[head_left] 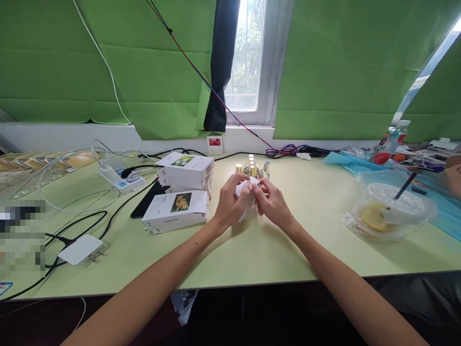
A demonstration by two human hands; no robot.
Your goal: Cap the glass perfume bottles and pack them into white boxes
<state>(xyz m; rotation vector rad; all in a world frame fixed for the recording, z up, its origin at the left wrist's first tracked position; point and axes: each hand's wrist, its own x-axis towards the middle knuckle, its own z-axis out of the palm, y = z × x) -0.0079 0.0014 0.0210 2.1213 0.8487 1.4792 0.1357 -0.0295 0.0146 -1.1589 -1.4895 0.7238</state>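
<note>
Over the middle of the table, both hands meet around a small white box. My left hand is closed on its left side and upper end, with thumb and fingers pressed together at the top. From the right, my right hand grips the upper edge with bent fingers. The fingers partly hide the box's top and whatever is inside. Just beyond them stand several small glass bottles with gold caps, and one with a silver cap; their lower parts are hidden by the hands.
Left of my hands lie white boxes with flower pictures, near a dark phone. Further left are a power strip, cables and a white adapter. At right stand a bagged lidded cup, blue plastic and another person's hand.
</note>
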